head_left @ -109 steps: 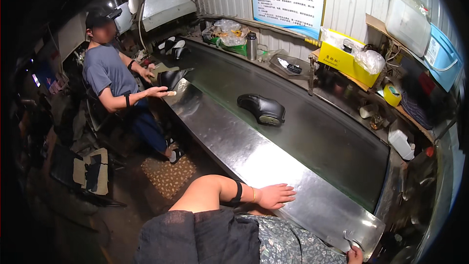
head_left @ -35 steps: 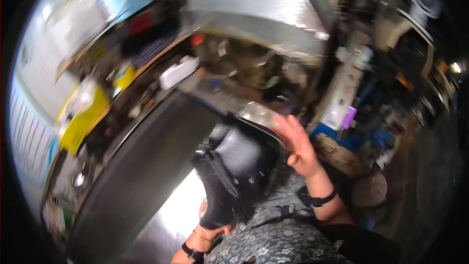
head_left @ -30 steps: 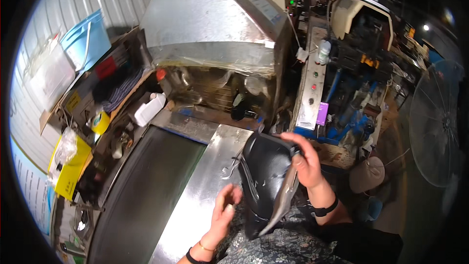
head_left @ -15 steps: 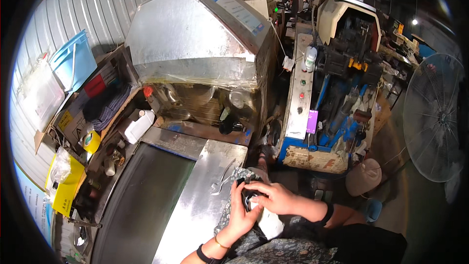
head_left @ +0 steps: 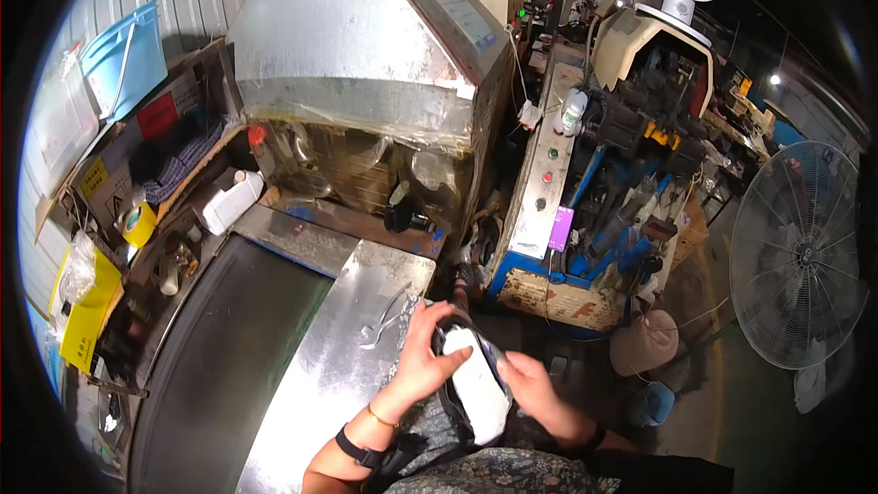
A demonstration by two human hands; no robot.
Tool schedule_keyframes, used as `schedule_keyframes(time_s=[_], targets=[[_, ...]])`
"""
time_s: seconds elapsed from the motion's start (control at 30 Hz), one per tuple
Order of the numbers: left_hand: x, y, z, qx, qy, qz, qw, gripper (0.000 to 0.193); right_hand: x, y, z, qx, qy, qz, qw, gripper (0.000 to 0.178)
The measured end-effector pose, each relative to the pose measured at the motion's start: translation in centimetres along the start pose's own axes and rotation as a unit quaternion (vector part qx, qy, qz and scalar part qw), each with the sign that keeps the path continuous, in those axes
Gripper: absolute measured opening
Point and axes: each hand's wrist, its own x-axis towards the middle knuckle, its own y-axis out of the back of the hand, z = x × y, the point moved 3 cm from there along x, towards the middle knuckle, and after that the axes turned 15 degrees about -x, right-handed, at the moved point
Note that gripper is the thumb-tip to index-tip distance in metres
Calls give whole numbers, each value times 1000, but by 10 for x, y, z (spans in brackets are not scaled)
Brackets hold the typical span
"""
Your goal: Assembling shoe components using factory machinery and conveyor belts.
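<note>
Above my lap, in front of the patterned cloth, is a shoe upper (head_left: 474,382), black around the edge with a long white, foot-shaped face turned up. My left hand (head_left: 426,359) is closed round its far left side, thumb lying on the white face. With thumb and fingers my right hand (head_left: 535,391) pinches the dark edge on the right. The undersides of the fingers and the lower side of the piece are hidden. A thin bent metal tool (head_left: 388,318) lies on the bare metal plate (head_left: 315,384) to the left of my hands.
Left of the plate runs a dark conveyor belt (head_left: 229,338) leading to a metal-hooded machine (head_left: 357,46). A blue-framed machine (head_left: 558,288) stands ahead right. A large fan (head_left: 796,256), a pinkish bucket (head_left: 643,343) and a blue bin (head_left: 651,404) are at the right. Shelves hold a white jug (head_left: 233,201).
My hands have moved apart, the right one to the right edge of the shoe upper. More of its white face now shows. The whole view has shifted slightly.
</note>
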Motion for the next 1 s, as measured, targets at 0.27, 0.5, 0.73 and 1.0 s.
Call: schedule_keyframes(time_s=[0.27,0.5,0.73,1.0], targets=[[-45,4,-30,-192,104,94,971,61,8,-29,21,2,-261,-30,965,66],[-46,11,-33,-163,95,101,977,60,7,-37,-28,-371,81,-36,925,47],[-30,22,-37,-141,88,82,983,57,18,-49,-59,-613,184,5,769,48],[-52,-3,-27,-482,141,157,851,54,-1,-46,-20,-30,-48,-103,993,60]])
